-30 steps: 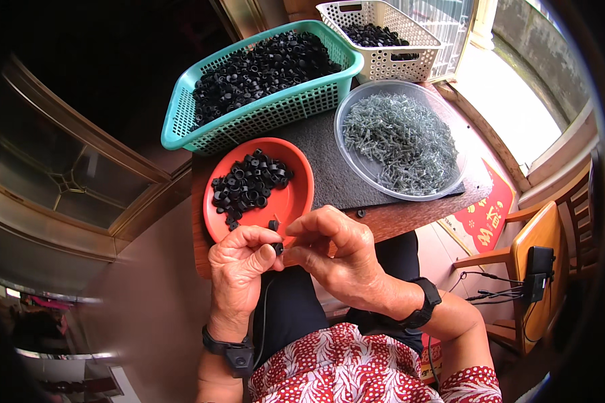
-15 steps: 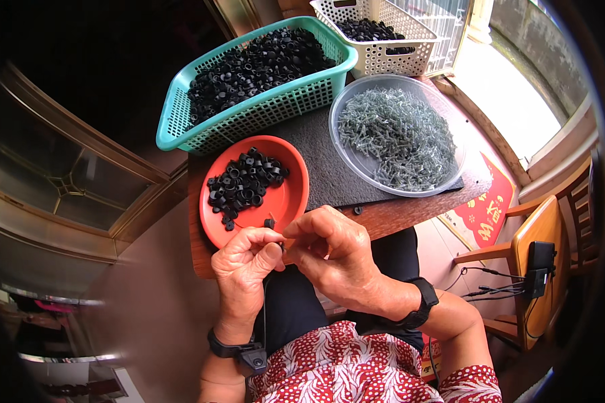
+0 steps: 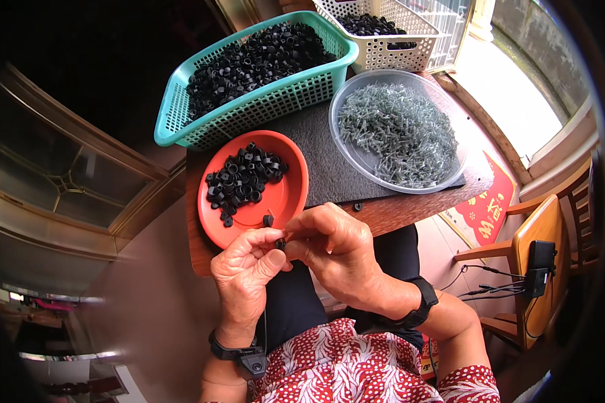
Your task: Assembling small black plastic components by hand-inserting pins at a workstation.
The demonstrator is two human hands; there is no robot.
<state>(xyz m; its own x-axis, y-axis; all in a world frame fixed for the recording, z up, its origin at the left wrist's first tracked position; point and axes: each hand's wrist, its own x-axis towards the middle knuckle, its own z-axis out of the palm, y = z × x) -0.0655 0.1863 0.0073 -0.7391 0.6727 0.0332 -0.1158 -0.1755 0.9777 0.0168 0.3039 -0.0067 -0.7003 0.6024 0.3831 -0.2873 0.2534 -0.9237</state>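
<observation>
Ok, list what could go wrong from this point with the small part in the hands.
1. The small black part is pinched only at the fingertips of the left hand and right hand, held over the lap, not the table; a slip would likely drop it to the floor.
2. The orange bowl overhangs the table's near edge; a knock from a hand might tip its black rings.
</observation>
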